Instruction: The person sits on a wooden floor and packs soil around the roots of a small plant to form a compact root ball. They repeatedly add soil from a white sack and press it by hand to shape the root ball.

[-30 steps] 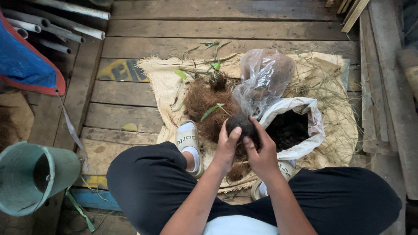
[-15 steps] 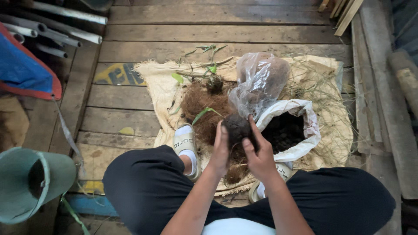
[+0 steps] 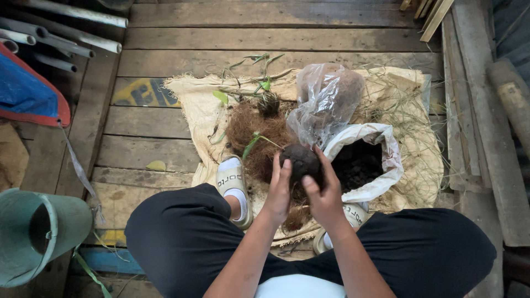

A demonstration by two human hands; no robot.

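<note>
**Two hands squeeze a dark ball of soil**

Head view: The person sits on a wooden floor (image 3: 276,38) and looks down at both hands. The left hand (image 3: 277,190) and the right hand (image 3: 324,193) are pressed around a round ball of soil (image 3: 301,161). The ball sits between the two hands, up at the fingertips. The fingers are closed on its sides, so both hands grip it. The top of the ball shows above the fingers.

Just beside the right hand is a white sack (image 3: 381,165). It is open and has dark soil inside. Behind the ball stands a clear plastic bag (image 3: 326,99) with something brown in it. Left of the ball is a pile of brown fiber (image 3: 251,132) with a small green plant (image 3: 262,83) near it. All of this lies on a tan cloth mat (image 3: 193,99).

At the far left is a green bucket (image 3: 38,237), lying on its side. I cannot tell what is in it.
</note>
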